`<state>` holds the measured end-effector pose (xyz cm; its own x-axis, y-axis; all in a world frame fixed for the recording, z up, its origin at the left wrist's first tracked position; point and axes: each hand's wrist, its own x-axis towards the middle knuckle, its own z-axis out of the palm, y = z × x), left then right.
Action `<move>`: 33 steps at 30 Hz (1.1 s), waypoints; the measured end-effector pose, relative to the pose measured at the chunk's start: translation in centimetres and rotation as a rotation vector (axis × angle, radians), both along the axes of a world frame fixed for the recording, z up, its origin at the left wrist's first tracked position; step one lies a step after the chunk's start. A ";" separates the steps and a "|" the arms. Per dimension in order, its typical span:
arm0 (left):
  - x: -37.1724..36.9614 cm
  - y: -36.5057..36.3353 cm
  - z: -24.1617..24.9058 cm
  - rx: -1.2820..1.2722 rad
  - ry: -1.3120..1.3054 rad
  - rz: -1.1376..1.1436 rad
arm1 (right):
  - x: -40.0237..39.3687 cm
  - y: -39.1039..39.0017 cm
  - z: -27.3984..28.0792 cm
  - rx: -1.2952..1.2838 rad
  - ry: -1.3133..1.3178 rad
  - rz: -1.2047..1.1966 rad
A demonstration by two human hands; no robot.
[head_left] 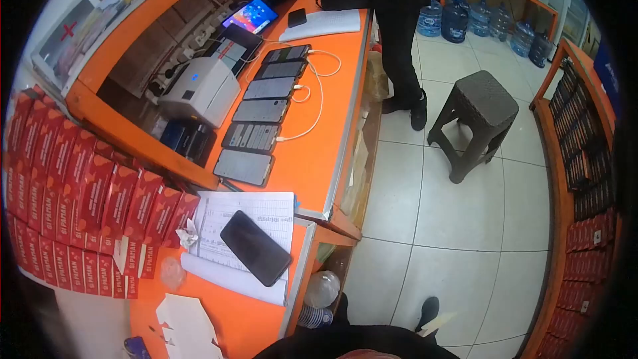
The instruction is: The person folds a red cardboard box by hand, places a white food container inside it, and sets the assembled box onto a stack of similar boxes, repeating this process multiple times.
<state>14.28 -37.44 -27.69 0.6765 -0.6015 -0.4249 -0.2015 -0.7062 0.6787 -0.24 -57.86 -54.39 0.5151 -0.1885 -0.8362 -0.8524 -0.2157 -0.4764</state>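
Neither my left hand nor my right hand can be made out. At the bottom edge my dark clothing shows, with a small pinkish patch that I cannot identify. A pale flat strip (436,324) sticks out beside my shoe (429,312); what holds it, if anything, is hidden. Nearest on the orange counter (266,317) lies a black smartphone (256,247), on an open ruled notebook (219,209) with handwriting. A crumpled bit of paper (188,233) rests at its left edge. Closer to me is a torn white card (188,326).
Red boxes (100,199) are stacked at left. Several phones (254,136), some on white cables, line the counter beside a label printer (201,90) and a lit tablet (250,16). A person in dark clothes (399,20) stands beyond, near a grey stool (482,103) and water jugs (455,20).
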 end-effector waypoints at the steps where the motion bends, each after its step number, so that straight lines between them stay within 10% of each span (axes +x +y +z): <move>1: -0.1 0.0 -0.2 0.007 0.013 -0.021 | -0.1 0.1 -0.1 -0.003 -0.003 0.003; 23: -2.5 -5.3 3.7 0.284 0.093 -0.808 | -5.5 2.0 -0.4 -0.104 -0.099 0.049; 33: -3.4 -4.0 -0.1 0.193 -0.347 -0.794 | -14.3 7.8 -0.1 -0.096 -0.175 0.114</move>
